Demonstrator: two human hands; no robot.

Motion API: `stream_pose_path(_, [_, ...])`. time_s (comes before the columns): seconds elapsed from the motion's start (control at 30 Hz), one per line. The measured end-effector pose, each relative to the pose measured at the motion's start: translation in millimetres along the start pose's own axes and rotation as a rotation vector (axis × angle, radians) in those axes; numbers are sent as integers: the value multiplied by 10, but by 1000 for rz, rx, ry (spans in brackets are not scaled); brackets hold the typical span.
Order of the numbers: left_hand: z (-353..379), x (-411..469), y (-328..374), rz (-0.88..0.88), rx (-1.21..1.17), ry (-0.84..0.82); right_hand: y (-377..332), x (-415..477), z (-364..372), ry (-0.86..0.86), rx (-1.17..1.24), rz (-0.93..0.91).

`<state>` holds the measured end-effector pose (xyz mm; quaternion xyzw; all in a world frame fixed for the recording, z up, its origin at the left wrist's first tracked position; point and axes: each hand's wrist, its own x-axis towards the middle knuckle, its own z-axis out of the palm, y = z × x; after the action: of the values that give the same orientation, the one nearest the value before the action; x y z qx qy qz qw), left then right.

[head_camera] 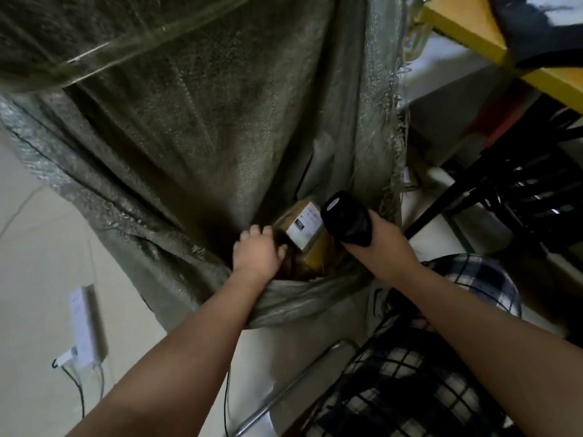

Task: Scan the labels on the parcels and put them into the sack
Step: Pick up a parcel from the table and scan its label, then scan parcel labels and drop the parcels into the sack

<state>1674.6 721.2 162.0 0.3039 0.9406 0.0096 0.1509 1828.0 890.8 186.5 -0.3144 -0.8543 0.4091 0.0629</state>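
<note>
The left hand [257, 252] grips the parcel [315, 257] inside the sack [189, 137] mouth, its label [303, 230] just right of that hand, beside the barcode scanner [345, 219] which the right hand [378, 247] clasps.

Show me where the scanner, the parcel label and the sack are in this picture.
scanner [347, 220], head view, on its black body.
parcel label [304, 230], head view, middle of the white sticker.
sack [195, 137], head view, on its woven wall.
</note>
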Motion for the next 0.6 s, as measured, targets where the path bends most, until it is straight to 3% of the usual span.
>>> stream_pose_path(0.17, [-478, 4, 639, 252, -91, 198, 44, -85, -485, 184, 64, -2])
stream_pose_path(0.3, [-936, -101, 1242, 451, -119, 309, -30, -324, -1012, 485, 147, 4])
stream_pose_path(0.37, [-1164, -200, 1556, 545, -138, 349, -70, -510, -1311, 619, 172, -7])
stream_pose_path(0.6, [-1671, -664, 2597, 891, -284, 386, -84, -1406, -2177, 848, 227, -18])
